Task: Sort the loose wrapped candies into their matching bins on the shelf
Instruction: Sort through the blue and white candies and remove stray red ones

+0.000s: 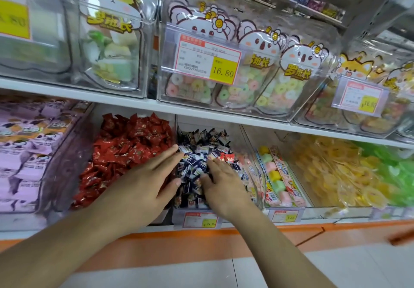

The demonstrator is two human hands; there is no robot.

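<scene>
A price card [208, 60] clipped to the clear bin of ring-shaped sweets on the upper shelf shows "16.80" on its yellow patch, with a printed number beneath that looks like 2302271603538. The koala pouches [298, 72] inside carry yellow characters "罗班长". A second tag [360, 96] toward the shelf's right end seems to read 16.80, though it is blurred.

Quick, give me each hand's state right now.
Left hand: open, fingers straight, resting on the dark blue candies.
Right hand: open, fingers spread on the same pile, holding nothing visible.
</scene>
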